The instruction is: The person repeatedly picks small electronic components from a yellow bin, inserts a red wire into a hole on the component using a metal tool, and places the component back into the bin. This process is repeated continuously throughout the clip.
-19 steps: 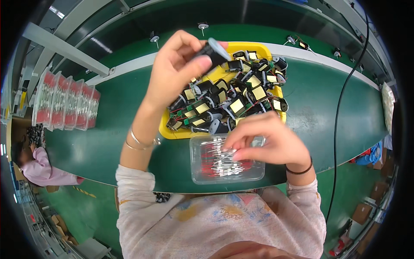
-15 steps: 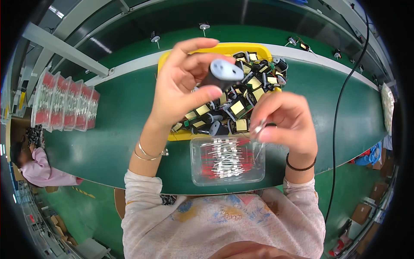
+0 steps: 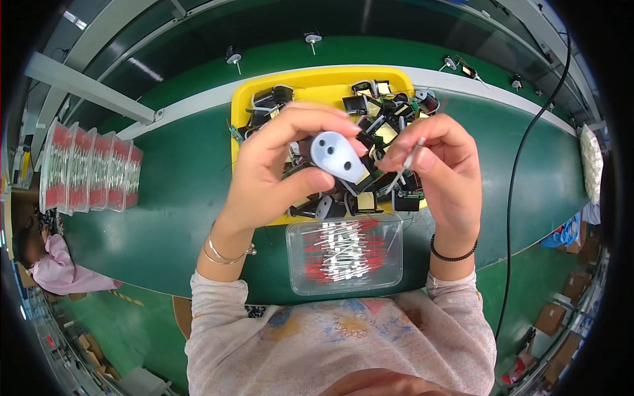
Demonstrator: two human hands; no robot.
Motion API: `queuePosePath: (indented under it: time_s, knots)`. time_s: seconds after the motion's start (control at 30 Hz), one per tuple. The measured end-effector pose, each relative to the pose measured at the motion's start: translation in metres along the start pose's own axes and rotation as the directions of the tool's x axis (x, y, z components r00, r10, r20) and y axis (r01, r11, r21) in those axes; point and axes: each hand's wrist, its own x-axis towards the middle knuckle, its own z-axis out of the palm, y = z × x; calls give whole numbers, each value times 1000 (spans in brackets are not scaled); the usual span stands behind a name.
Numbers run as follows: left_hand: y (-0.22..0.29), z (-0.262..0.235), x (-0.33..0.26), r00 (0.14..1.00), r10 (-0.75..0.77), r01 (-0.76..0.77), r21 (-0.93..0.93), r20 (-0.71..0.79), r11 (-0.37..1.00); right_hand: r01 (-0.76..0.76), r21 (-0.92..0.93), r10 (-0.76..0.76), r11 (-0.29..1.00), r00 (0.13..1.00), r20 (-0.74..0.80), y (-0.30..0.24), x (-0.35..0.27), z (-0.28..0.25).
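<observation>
My left hand (image 3: 267,158) is closed around a small black housing (image 3: 337,157), whose pale grey teardrop-shaped face with several dark holes is turned up. In my right hand (image 3: 452,171), thumb and fingers pinch a thin white rod with a metal shaft (image 3: 407,162), tilted, its lower end pointing down and left. The rod and the housing are apart. Beneath both hands lies a yellow tray (image 3: 239,99) heaped with similar black housings, some bearing pale yellow pads. Nearer me, a clear plastic box (image 3: 292,270) holds many white-and-red rods (image 3: 345,251).
A row of stacked clear boxes (image 3: 92,168) with more rods stands on the left of the green table (image 3: 178,178). A black cable (image 3: 512,178) hangs down on the right. Beyond a white rail, finished-looking units (image 3: 313,41) sit on a green belt. A person in pink (image 3: 63,264) sits far left.
My left hand has lowered and tipped the housing so its holed face shows more. The right hand has risen slightly, and its rod now shows clearly near the housing.
</observation>
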Motion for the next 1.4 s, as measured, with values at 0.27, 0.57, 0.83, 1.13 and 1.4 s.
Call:
queuePosePath:
  time_s: [0.27, 0.57, 0.83, 1.13, 1.4]
  knots:
    - [32, -6, 3, 970, 129, -238, 700, 206, 673, 251, -798, -312, 547, 946, 84, -9, 0, 6]
    - [36, 14, -2, 971, 62, -235, 868, 232, 438, 178, -685, -188, 707, 980, 61, -14, -6, 15]
    - [11, 9, 0, 974, -41, 24, 77, 223, 997, 473, -467, -332, 747, 874, 354, -8, 7, -5]
    - [13, 22, -3, 981, 171, -188, 694, 95, 694, 170, -232, -199, 958, 974, -107, 6, -3, 12]
    - [11, 33, -7, 960, 271, -152, 941, 68, 302, 348, -316, -413, 883, 895, -168, 6, -5, 4]
